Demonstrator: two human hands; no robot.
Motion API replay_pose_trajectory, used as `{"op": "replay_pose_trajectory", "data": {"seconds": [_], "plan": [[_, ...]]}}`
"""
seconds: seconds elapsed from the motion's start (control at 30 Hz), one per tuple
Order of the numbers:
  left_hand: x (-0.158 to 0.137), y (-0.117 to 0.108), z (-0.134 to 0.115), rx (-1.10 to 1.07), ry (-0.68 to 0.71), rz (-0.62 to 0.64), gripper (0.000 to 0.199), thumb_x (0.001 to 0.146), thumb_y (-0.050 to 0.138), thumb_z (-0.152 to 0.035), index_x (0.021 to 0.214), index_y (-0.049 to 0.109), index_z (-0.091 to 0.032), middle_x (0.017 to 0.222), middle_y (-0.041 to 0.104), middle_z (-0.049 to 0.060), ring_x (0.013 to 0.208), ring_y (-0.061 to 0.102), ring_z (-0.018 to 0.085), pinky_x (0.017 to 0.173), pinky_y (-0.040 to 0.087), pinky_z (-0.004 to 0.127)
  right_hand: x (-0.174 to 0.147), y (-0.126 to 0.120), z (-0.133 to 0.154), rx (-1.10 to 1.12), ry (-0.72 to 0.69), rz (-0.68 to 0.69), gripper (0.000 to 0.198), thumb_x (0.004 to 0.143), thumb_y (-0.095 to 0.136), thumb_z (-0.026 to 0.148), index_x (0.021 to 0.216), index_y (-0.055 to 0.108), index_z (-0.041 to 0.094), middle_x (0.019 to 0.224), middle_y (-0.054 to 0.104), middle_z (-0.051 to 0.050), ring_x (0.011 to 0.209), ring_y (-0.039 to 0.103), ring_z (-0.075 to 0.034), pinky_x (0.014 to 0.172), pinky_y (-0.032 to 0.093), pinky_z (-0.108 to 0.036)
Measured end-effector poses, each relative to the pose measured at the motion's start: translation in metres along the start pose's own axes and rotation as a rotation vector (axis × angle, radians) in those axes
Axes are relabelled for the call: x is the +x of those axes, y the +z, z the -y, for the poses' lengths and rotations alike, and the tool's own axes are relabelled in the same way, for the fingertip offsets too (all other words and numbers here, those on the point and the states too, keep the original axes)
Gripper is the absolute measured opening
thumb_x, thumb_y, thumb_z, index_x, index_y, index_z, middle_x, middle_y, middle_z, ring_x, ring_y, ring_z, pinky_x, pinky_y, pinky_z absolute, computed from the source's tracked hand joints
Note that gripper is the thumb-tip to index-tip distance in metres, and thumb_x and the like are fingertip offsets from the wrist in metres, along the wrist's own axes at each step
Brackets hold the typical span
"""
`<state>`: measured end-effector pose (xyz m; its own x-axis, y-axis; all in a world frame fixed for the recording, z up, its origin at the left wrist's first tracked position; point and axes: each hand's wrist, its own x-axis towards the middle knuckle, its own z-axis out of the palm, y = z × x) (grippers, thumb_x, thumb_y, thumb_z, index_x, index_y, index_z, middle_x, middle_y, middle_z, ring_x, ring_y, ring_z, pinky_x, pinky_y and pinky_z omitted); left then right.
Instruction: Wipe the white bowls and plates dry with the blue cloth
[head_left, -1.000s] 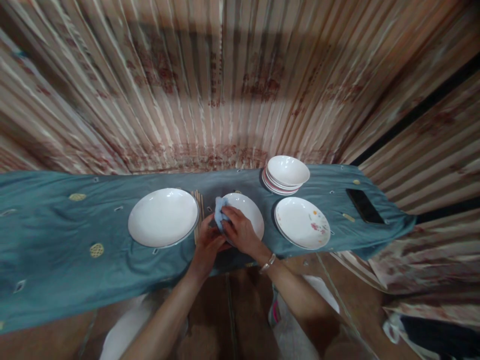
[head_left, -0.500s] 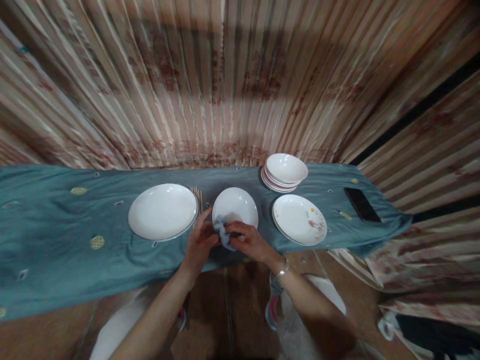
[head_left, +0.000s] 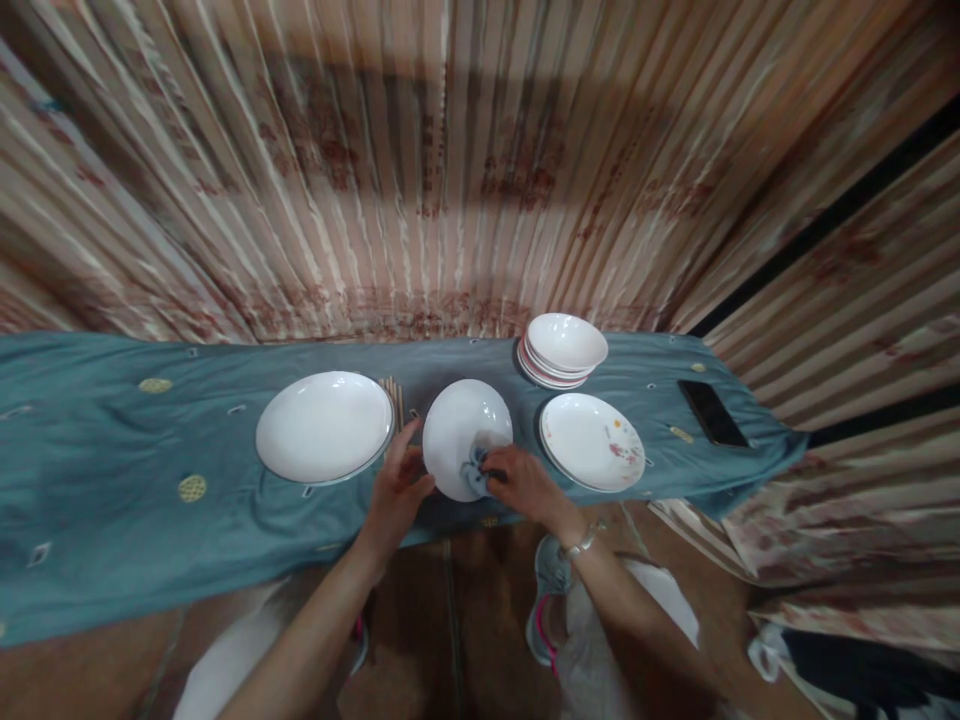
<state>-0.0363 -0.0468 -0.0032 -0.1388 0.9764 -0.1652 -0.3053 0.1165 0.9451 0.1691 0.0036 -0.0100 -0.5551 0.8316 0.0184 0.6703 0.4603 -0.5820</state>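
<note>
A white round plate [head_left: 454, 420] lies on the cloth-covered table in front of me. My left hand [head_left: 396, 488] is at its left edge, thumb and index finger spread apart along the rim; whether the thumb presses on it I cannot tell. In my right hand [head_left: 519, 482] a small light-blue cloth [head_left: 475, 473] is pinched, pressed on the lower right part of the plate and somewhat blurred by motion. Just left of the plate several wooden chopsticks [head_left: 396, 395] lie partly behind my left fingers.
To the left sits a larger oval white plate [head_left: 322, 425]. On the right are flower-patterned plates [head_left: 589, 445] in a stack, a stack of bowls [head_left: 566, 342] behind them, and a black phone [head_left: 711, 412]. A teal tablecloth [head_left: 97, 480] covers the narrow table; a curtain [head_left: 465, 200] hangs behind.
My right hand has moved right with the cloth, from the plate's lower left edge to its lower right part. The left hand stays at the left edge, now apart from the cloth.
</note>
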Motion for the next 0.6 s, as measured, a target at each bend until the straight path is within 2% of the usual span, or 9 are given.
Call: {"op": "replay_pose_trajectory", "data": {"seconds": [0.13, 0.27, 0.47, 0.6], "plan": [[-0.002, 0.005, -0.007, -0.009, -0.036, -0.012, 0.086, 0.059, 0.077, -0.026, 0.140, 0.046, -0.023, 0.107, 0.066, 0.009, 0.101, 0.063, 0.031, 0.070, 0.058, 0.036, 0.008, -0.005, -0.007, -0.178, 0.047, -0.046, 0.022, 0.083, 0.055, 0.006, 0.095, 0.072, 0.015, 0.102, 0.072, -0.009, 0.102, 0.063, -0.022, 0.097, 0.046, -0.036], [-0.001, 0.007, -0.010, -0.004, -0.052, -0.027, 0.086, 0.057, 0.077, -0.025, 0.138, 0.049, -0.021, 0.100, 0.067, 0.008, 0.102, 0.063, 0.033, 0.068, 0.058, 0.037, 0.022, -0.003, -0.015, -0.290, 0.058, -0.126, 0.024, 0.087, 0.050, 0.006, 0.099, 0.070, 0.013, 0.103, 0.068, -0.012, 0.101, 0.061, -0.023, 0.099, 0.045, -0.040], [0.000, 0.007, -0.009, 0.007, -0.044, 0.000, 0.085, 0.059, 0.077, -0.028, 0.138, 0.047, -0.022, 0.101, 0.065, 0.008, 0.099, 0.064, 0.031, 0.067, 0.059, 0.038, 0.045, 0.008, -0.022, -0.316, 0.038, -0.325, 0.026, 0.093, 0.043, 0.009, 0.104, 0.066, 0.014, 0.108, 0.065, -0.015, 0.103, 0.059, -0.025, 0.097, 0.047, -0.041], [-0.001, 0.009, -0.009, 0.021, -0.052, 0.003, 0.082, 0.060, 0.074, -0.026, 0.137, 0.045, -0.021, 0.096, 0.064, 0.005, 0.096, 0.064, 0.028, 0.069, 0.060, 0.040, 0.059, 0.019, -0.021, -0.247, 0.000, -0.469, 0.029, 0.092, 0.044, 0.013, 0.113, 0.064, 0.013, 0.113, 0.065, -0.016, 0.107, 0.059, -0.025, 0.098, 0.047, -0.040]]}}
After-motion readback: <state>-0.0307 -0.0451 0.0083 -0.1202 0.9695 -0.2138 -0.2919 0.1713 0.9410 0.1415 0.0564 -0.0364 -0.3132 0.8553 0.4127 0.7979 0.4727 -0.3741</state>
